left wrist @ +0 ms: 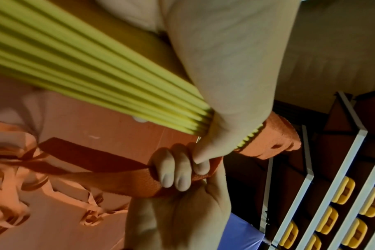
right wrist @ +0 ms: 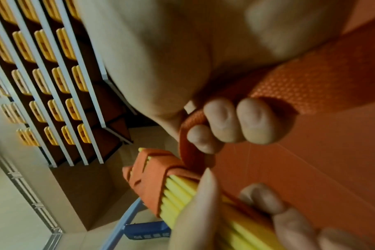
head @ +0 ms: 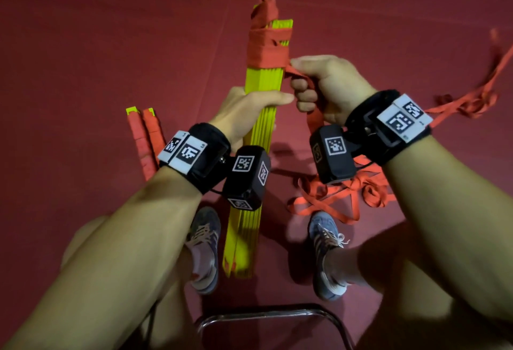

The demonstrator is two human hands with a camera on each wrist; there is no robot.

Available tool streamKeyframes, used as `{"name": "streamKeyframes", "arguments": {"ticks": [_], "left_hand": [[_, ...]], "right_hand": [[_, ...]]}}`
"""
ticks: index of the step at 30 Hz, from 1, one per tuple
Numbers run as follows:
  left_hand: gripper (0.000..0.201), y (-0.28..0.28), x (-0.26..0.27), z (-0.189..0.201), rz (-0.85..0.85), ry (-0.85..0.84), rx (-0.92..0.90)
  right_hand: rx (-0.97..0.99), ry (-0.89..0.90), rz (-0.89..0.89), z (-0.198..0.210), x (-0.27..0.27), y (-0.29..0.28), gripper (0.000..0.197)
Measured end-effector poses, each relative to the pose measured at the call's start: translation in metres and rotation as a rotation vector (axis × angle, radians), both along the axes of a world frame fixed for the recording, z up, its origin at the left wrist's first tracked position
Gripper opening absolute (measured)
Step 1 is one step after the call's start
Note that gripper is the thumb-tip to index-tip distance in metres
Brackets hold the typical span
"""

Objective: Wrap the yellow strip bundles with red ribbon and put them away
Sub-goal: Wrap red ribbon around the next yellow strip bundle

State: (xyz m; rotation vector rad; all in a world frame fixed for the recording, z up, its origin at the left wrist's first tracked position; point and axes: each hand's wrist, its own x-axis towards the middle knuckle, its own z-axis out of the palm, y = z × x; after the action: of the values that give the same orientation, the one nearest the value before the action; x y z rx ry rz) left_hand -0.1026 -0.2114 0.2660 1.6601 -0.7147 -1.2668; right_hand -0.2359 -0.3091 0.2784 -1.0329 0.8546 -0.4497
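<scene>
Fingers of the left hand (head: 244, 112) are gripping the bundle (head: 263, 77); the right hand (head: 330, 83) is clenching the ribbon (head: 315, 119) beside it.

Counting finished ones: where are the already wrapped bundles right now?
Head view, left side: two wrapped bundles lie side by side on the red floor, just left of the left hand gripping the yellow bundle.

Your dark red smooth floor (head: 83, 44) carries two ribbon-wrapped yellow strip bundles (head: 145, 141) on your left, and tangled red woven ribbon (head: 333, 199) on your right.
</scene>
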Motion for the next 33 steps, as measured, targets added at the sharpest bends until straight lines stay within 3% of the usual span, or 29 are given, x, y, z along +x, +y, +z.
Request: {"name": "streamKeyframes", "arguments": {"ticks": [5,8,12,14,17,19,28,33], "left_hand": [[0.006,0.003,0.002,0.002,-0.033,0.061,-0.033],[0.008,0.004,0.004,0.001,-0.041,0.048,-0.005],[0.019,0.004,0.008,-0.004,0.018,0.047,0.012],[0.015,0.004,0.01,-0.006,0.041,0.079,-0.002],[0.013,0.004,0.011,-0.005,0.024,0.116,-0.024],[0.017,0.003,0.01,-0.005,0.031,0.125,-0.015],[0.022,0.007,0.007,-0.003,-0.163,0.089,0.014],[0.028,0.004,0.01,-0.006,-0.079,-0.011,0.009]], "right_hand": [[-0.349,0.15,0.075,-0.002,-0.004,0.0,0.027],[-0.54,0.269,0.104,-0.005,-0.006,0.003,0.024],[-0.466,0.213,0.039,-0.003,-0.006,0.003,0.01],[-0.385,0.151,0.037,0.001,-0.008,0.003,0.019],[-0.6,0.262,0.138,-0.005,-0.009,0.005,0.03],[-0.704,0.367,0.14,-0.011,-0.008,0.003,0.019],[-0.591,0.327,0.11,-0.012,-0.01,-0.006,0.019],[-0.664,0.354,0.081,-0.009,-0.004,0.002,0.026]]}}
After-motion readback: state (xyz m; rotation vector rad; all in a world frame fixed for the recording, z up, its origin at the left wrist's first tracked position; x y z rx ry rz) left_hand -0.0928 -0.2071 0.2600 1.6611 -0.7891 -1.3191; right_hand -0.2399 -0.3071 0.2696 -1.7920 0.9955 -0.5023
